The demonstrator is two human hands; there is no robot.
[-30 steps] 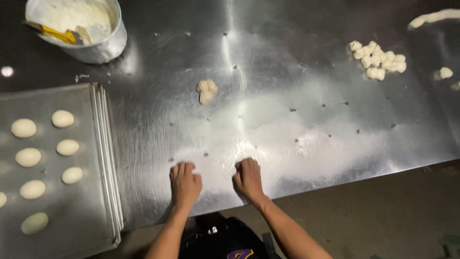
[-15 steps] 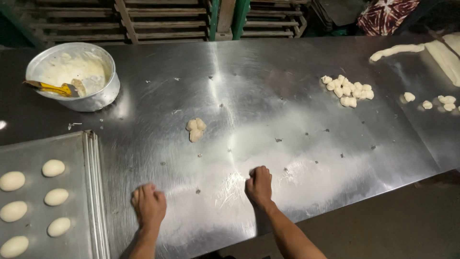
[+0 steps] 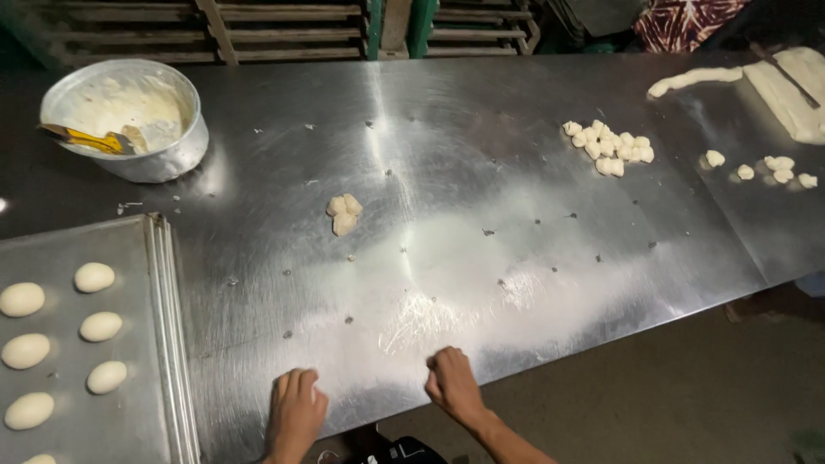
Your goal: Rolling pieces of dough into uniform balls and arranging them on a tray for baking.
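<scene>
— What colour is the table [image 3: 481,129]?

— Silver-grey steel, with a white flour haze in the middle. The dough pieces [image 3: 343,213] are pale cream, same as the shaped balls [image 3: 100,326] on the grey tray [image 3: 129,412].

— And the bowl [image 3: 129,120]?

— Silver metal, with cream smears inside and a yellow-handled scraper [image 3: 90,140]. Behind the table, a red and white patterned cloth [image 3: 679,21].

**Steel and Soft Dough**

The table [image 3: 533,112] is brushed sheet metal, glossy with glare, dulled by a matt floury haze near the front edge. The trays [image 3: 155,344] look like duller grey metal. The bowl [image 3: 172,150] shines metallic, smeared inside. Dough pieces [image 3: 344,215] look soft, pale, matt; the shaped rolls [image 3: 100,326] smooth-skinned. Wooden pallets [image 3: 258,34] look rough.
</scene>
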